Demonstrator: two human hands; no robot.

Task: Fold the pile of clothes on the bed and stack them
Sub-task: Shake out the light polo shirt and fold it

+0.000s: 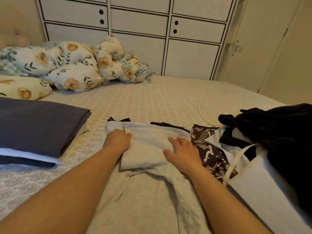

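On the bed (152, 98), in front of the person, lies a grey garment (148, 144), half folded. The left hand (117, 141) pinches its folded edge; the right hand (181, 152) presses flat, fingers spread. Next likely comes another fold, then stacking. No readable writing shows anywhere.

Home bedroom: patterned bed (160, 98), floral duvet (70, 65), white wardrobe (140, 31) behind
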